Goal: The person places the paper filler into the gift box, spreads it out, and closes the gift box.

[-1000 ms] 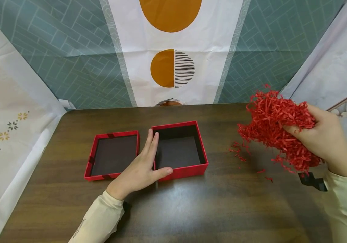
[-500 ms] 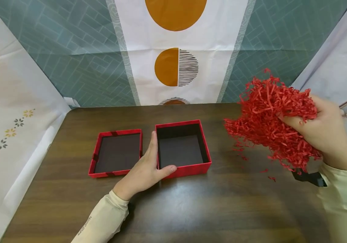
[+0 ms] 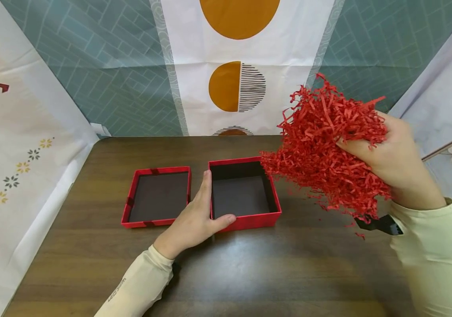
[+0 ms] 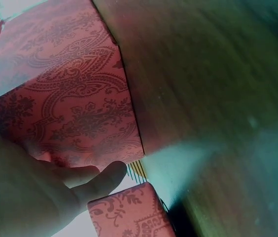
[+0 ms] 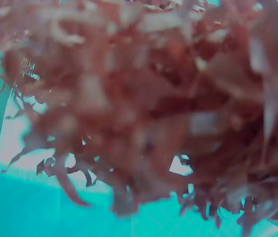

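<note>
My right hand (image 3: 388, 163) grips a big bundle of red shredded paper (image 3: 325, 149), raised over the table at the right. The bundle's left tip overlaps the far right corner of the open red box (image 3: 249, 222) in the head view. That box has a bare black inside. Against its left side lies my left hand (image 3: 194, 220), fingers straight, thumb along the near wall. In the left wrist view the patterned red box side (image 4: 70, 89) shows beside the hand. Shredded paper (image 5: 129, 108) fills most of the right wrist view and hides the right fingers.
A shallow red lid (image 3: 158, 198) with a black inside lies left of the box on the dark wooden table (image 3: 249, 273). Several loose red shreds (image 3: 360, 235) lie near the right. Printed cloths (image 3: 130, 88) hang behind the table and at both sides.
My right hand has carried the shredded paper left and somewhat up, to the box's right edge. The left hand stays at the box. The head view has shifted slightly.
</note>
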Action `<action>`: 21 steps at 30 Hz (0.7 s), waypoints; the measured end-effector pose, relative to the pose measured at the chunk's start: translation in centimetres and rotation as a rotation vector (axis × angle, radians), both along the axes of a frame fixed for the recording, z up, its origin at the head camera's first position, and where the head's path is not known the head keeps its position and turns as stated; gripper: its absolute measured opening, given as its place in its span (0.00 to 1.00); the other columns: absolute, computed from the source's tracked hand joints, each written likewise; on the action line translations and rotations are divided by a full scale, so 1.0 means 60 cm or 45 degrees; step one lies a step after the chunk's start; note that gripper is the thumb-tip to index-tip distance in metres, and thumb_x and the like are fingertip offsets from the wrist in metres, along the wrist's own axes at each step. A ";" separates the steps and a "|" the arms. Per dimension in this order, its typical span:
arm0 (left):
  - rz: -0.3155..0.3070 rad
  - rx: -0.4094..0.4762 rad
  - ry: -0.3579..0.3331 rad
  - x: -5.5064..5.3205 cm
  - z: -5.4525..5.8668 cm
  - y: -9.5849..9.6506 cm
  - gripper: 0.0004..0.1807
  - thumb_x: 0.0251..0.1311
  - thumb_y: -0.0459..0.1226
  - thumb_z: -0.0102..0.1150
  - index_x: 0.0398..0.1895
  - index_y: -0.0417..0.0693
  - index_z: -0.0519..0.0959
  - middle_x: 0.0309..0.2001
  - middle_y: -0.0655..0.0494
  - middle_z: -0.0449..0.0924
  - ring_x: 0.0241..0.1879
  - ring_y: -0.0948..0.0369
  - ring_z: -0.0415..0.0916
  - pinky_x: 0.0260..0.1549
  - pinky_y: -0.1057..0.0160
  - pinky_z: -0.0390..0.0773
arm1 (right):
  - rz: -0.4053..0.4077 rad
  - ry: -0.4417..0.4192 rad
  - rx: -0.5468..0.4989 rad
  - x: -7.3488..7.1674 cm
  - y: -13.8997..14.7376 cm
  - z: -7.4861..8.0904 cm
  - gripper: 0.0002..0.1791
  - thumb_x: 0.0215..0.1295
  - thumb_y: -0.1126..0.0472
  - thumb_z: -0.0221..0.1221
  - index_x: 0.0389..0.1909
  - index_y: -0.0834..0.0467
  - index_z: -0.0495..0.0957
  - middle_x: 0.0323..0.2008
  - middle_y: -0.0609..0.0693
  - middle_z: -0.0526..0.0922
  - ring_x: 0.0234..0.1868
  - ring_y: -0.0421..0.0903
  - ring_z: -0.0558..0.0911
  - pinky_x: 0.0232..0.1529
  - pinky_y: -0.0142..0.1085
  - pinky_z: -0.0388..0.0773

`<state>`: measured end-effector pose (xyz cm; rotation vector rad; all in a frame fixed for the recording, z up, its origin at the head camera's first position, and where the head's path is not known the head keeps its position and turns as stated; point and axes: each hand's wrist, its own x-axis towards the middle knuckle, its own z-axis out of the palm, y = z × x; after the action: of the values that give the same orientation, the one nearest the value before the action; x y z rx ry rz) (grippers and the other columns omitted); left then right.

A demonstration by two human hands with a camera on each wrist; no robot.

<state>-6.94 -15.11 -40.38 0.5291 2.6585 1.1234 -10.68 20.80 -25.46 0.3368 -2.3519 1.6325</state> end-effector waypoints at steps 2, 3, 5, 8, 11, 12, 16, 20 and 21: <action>-0.002 -0.003 -0.001 0.000 0.001 -0.001 0.64 0.60 0.70 0.55 0.80 0.57 0.22 0.80 0.61 0.21 0.78 0.59 0.31 0.70 0.47 0.55 | 0.072 -0.004 -0.113 -0.002 -0.017 0.004 0.16 0.58 0.73 0.67 0.47 0.59 0.86 0.38 0.46 0.88 0.33 0.39 0.83 0.36 0.27 0.78; -0.003 -0.006 -0.002 0.000 0.002 -0.001 0.64 0.60 0.70 0.55 0.80 0.58 0.22 0.80 0.61 0.21 0.78 0.59 0.31 0.70 0.47 0.55 | 0.115 -0.006 -0.181 -0.004 -0.027 0.006 0.16 0.59 0.74 0.67 0.48 0.61 0.85 0.39 0.49 0.88 0.34 0.41 0.83 0.36 0.28 0.79; -0.008 -0.009 0.003 -0.001 0.003 -0.001 0.64 0.61 0.69 0.56 0.80 0.56 0.22 0.80 0.59 0.21 0.78 0.58 0.32 0.70 0.48 0.55 | 0.173 -0.026 -0.289 -0.007 -0.043 0.009 0.15 0.59 0.74 0.66 0.48 0.63 0.85 0.40 0.52 0.88 0.34 0.42 0.84 0.36 0.29 0.80; -0.009 -0.009 0.000 -0.002 0.003 -0.001 0.64 0.63 0.65 0.59 0.80 0.57 0.22 0.80 0.58 0.21 0.78 0.59 0.31 0.70 0.48 0.55 | 0.204 -0.036 -0.367 -0.011 -0.067 0.014 0.14 0.59 0.74 0.66 0.46 0.63 0.85 0.39 0.54 0.87 0.34 0.43 0.84 0.35 0.30 0.80; -0.002 -0.007 -0.006 -0.003 0.003 -0.001 0.63 0.64 0.61 0.61 0.79 0.59 0.21 0.80 0.58 0.21 0.78 0.59 0.31 0.70 0.48 0.55 | 0.213 -0.024 -0.394 -0.015 -0.089 0.020 0.14 0.59 0.74 0.66 0.46 0.62 0.85 0.39 0.56 0.87 0.33 0.44 0.84 0.35 0.31 0.81; 0.001 -0.010 -0.010 -0.003 0.004 -0.001 0.63 0.64 0.62 0.61 0.79 0.60 0.21 0.80 0.58 0.22 0.78 0.59 0.31 0.70 0.48 0.55 | 0.218 -0.016 -0.406 -0.017 -0.095 0.021 0.13 0.59 0.73 0.65 0.45 0.63 0.85 0.39 0.56 0.87 0.33 0.44 0.84 0.35 0.31 0.81; -0.003 -0.026 -0.004 -0.002 0.006 -0.002 0.63 0.63 0.65 0.58 0.79 0.59 0.20 0.81 0.55 0.23 0.78 0.57 0.33 0.70 0.49 0.56 | 0.229 -0.011 -0.446 -0.020 -0.115 0.020 0.13 0.59 0.73 0.65 0.46 0.63 0.85 0.39 0.57 0.86 0.33 0.45 0.84 0.36 0.32 0.81; -0.004 -0.024 0.006 -0.002 0.007 -0.001 0.64 0.63 0.65 0.58 0.80 0.55 0.22 0.81 0.54 0.23 0.78 0.56 0.35 0.69 0.49 0.57 | 0.248 -0.049 -0.414 -0.024 -0.124 0.003 0.13 0.60 0.71 0.65 0.46 0.60 0.85 0.40 0.54 0.86 0.35 0.44 0.84 0.37 0.32 0.81; -0.002 -0.025 0.008 -0.002 0.006 -0.001 0.64 0.63 0.64 0.59 0.80 0.54 0.22 0.81 0.53 0.24 0.78 0.55 0.35 0.69 0.49 0.57 | 0.252 -0.066 -0.390 -0.026 -0.126 -0.004 0.13 0.60 0.71 0.66 0.46 0.60 0.85 0.40 0.54 0.86 0.35 0.44 0.84 0.37 0.32 0.81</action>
<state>-7.07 -15.19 -39.99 0.5314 2.6712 1.0956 -12.24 13.27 -25.70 0.4798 -2.1130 2.0813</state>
